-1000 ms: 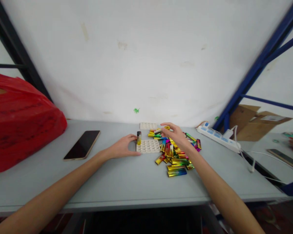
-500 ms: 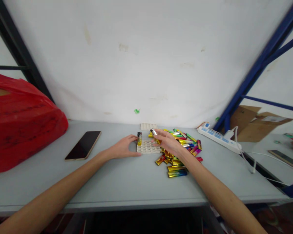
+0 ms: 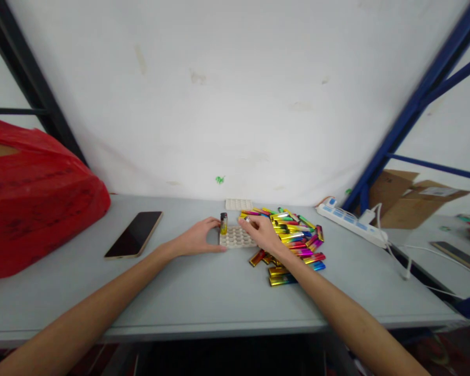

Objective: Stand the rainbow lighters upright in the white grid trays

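Note:
A cream tray with rows of small holes (image 3: 235, 239) lies on the grey table. One lighter (image 3: 223, 224) with a black top and yellow body stands upright in its back left corner. My left hand (image 3: 196, 237) rests at the tray's left edge, thumb and fingers apart, fingertips close beside that lighter. Over the right part of the tray, my right hand (image 3: 261, 232) is closed on another lighter (image 3: 247, 220); only its shiny metal end shows past the fingers. Many loose lighters in gold, red, green, pink and blue (image 3: 293, 237) lie heaped beside and behind the right hand.
A second cream tray (image 3: 238, 204) lies by the wall. To the left are a phone (image 3: 134, 234) and a red plastic bag (image 3: 39, 193). A white power strip (image 3: 352, 223) with cables sits at the right, near a blue metal frame (image 3: 401, 112) and a cardboard box (image 3: 411, 201).
My right hand has turned and moved slightly left and down, its fingers now covering more of the lighter. The left hand and the standing lighter have stayed in place.

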`<state>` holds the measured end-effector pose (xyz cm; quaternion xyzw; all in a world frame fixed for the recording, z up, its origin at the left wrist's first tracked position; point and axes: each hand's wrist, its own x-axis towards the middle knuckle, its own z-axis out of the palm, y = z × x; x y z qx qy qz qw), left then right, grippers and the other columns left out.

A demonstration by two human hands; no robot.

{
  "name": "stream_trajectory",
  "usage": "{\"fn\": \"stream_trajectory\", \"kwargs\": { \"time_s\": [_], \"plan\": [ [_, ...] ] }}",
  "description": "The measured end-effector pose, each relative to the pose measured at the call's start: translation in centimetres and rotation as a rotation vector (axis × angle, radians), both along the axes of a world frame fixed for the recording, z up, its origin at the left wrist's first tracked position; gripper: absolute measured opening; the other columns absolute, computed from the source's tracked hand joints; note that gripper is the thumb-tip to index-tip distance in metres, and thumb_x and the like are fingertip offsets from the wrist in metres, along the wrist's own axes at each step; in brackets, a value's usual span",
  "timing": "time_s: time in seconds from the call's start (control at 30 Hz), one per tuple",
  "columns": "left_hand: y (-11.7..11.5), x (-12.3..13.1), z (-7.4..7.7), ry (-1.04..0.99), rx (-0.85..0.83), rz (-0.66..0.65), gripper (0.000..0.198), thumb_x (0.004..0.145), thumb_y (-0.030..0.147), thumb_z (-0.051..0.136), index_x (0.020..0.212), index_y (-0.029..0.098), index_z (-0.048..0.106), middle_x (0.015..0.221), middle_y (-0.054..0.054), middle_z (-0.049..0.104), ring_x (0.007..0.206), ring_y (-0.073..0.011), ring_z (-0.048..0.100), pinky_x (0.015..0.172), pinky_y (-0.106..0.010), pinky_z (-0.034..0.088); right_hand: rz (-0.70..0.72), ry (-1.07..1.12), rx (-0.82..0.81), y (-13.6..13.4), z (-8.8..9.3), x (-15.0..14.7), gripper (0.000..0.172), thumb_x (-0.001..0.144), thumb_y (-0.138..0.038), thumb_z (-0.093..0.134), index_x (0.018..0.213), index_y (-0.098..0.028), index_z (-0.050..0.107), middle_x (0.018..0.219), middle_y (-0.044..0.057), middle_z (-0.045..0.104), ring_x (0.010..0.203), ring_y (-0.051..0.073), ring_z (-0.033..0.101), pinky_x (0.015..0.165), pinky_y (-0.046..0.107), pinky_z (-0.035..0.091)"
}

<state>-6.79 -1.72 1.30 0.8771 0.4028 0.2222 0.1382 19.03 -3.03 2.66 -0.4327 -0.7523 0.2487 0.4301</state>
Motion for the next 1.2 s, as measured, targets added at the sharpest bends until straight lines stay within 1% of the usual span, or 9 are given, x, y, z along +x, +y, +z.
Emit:
{"fn": "stream_trajectory", "kwargs": {
  "time_s": [0.2,0.33,0.43,0.53,0.67,0.77,0.83,1.0,1.2],
  "plan": [
    [0.1,-0.1,-0.1,-0.001,-0.002,-0.003,0.072,0.078,0.070,0.082,0.128,0.020,0.069,0.139,-0.015,0.070,0.129,-0.0362,0.068,0.117,-0.046,0.051,-0.145,-0.070,0.057,-0.1,0.2,-0.1,0.044,0.092,-0.042,0.055,0.057,-0.025,0.035,0.054,-0.005,0.040,0.057,0.013,0.037,0.059,0.030,0.025],
    [0.0,0.0,0.1,0.003,-0.017,-0.003,0.074,0.078,0.071,0.081,0.129,0.019,0.069,0.142,-0.015,0.069,0.131,-0.0375,0.067,0.118,-0.046,0.050,-0.168,-0.079,0.081,0.0,0.0,0.0,0.044,0.098,-0.044,0.054,0.062,-0.025,0.038,0.057,-0.003,0.046,0.059,0.015,0.042,0.061,0.030,0.029],
    [-0.1,0.0,0.1,0.002,-0.016,-0.003,0.074,0.078,0.071,0.081,0.130,0.020,0.069,0.142,-0.015,0.070,0.131,-0.0375,0.067,0.118,-0.046,0.050,-0.123,-0.083,0.098,0.0,-0.1,0.0,0.043,0.105,-0.052,0.050,0.072,-0.026,0.044,0.064,-0.003,0.051,0.063,0.017,0.047,0.064,0.030,0.033],
    [0.0,0.0,0.0,-0.002,-0.010,0.000,0.073,0.078,0.070,0.081,0.130,0.020,0.069,0.141,-0.014,0.070,0.130,-0.0370,0.067,0.118,-0.046,0.050,-0.030,-0.140,0.130,-0.1,-0.2,-0.1,0.038,0.110,-0.051,0.044,0.081,-0.026,0.047,0.074,0.000,0.058,0.072,0.020,0.054,0.070,0.031,0.039],
    [0.0,0.0,0.0,-0.003,-0.021,-0.007,0.075,0.078,0.070,0.081,0.130,0.018,0.069,0.141,-0.016,0.069,0.131,-0.0371,0.067,0.119,-0.046,0.049,0.041,-0.238,0.250,-0.1,-0.3,-0.3,0.043,0.112,-0.054,0.042,0.081,-0.025,0.049,0.088,0.006,0.063,0.087,0.023,0.059,0.081,0.034,0.043],
    [0.0,0.0,0.0,-0.006,-0.026,-0.011,0.075,0.079,0.070,0.081,0.131,0.017,0.069,0.142,-0.017,0.068,0.133,-0.0371,0.066,0.120,-0.046,0.048,0.038,-0.283,0.187,0.0,-0.5,-0.6,0.047,0.113,-0.057,0.041,0.078,-0.026,0.047,0.076,0.003,0.061,0.074,0.021,0.057,0.073,0.033,0.040],
    [0.0,0.0,0.0,-0.015,-0.019,-0.018,0.074,0.079,0.069,0.081,0.131,0.018,0.069,0.142,-0.017,0.069,0.132,-0.0370,0.066,0.119,-0.046,0.049,0.035,-0.273,0.130,0.2,-0.7,-0.9,0.047,0.113,-0.057,0.043,0.079,-0.026,0.048,0.073,0.002,0.063,0.070,0.020,0.058,0.070,0.032,0.039],
    [0.0,0.0,0.0,-0.030,-0.025,-0.030,0.073,0.079,0.067,0.082,0.132,0.019,0.070,0.141,-0.016,0.070,0.131,-0.0363,0.067,0.118,-0.046,0.050,0.058,-0.293,0.124,0.7,-1.2,-1.7,0.042,0.112,-0.055,0.051,0.084,-0.024,0.055,0.080,0.004,0.069,0.077,0.021,0.064,0.073,0.031,0.041],
    [0.2,-0.1,-0.2,-0.033,-0.020,-0.033,0.072,0.078,0.067,0.083,0.132,0.021,0.071,0.140,-0.014,0.072,0.130,-0.0369,0.067,0.117,-0.046,0.051,0.121,-0.429,0.171,0.9,-1.4,-2.6,0.025,0.114,-0.040,0.053,0.098,-0.022,0.060,0.095,0.009,0.074,0.088,0.023,0.068,0.078,0.031,0.045]
  ]
}}
